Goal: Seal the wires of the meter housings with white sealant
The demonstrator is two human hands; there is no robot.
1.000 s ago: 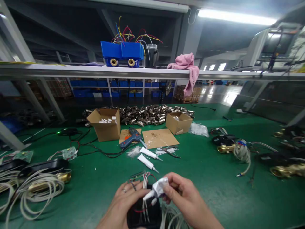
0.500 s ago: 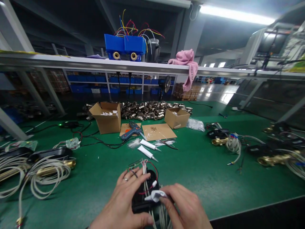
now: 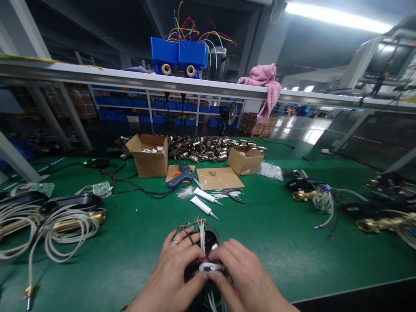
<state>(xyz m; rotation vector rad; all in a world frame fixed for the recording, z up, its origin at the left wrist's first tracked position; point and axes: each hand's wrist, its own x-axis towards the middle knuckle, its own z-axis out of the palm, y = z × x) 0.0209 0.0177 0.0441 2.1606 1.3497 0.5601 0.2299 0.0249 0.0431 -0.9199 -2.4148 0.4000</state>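
Note:
In front of me lies a black plastic housing [image 3: 210,237] with white cables and red and black wires in it; my hands cover much of it. Over it, a crumpled white glue tube [image 3: 209,267] is pinched between the thumb and forefinger of my right hand [image 3: 242,268]. The thumb and forefinger of my left hand [image 3: 177,264] close on the tube's other end, while its remaining fingers rest along the housing and wires. The tube's nozzle is hidden. Beyond the housing lie two more white tubes with pointed nozzles, the nearer tube [image 3: 202,205] and the farther tube [image 3: 206,196].
A glue gun [image 3: 182,175] rests on cardboard behind the tubes. Farther back stand an open carton [image 3: 151,162], a smaller box [image 3: 245,160] and a heap of metal fittings [image 3: 201,148]. Brass valves with coiled cables [image 3: 71,229] lie left; similar brass assemblies [image 3: 303,195] lie right.
My left thumb and forefinger have come in to the white tube, and my right hand has shifted its grip on it. The camera view has tilted slightly.

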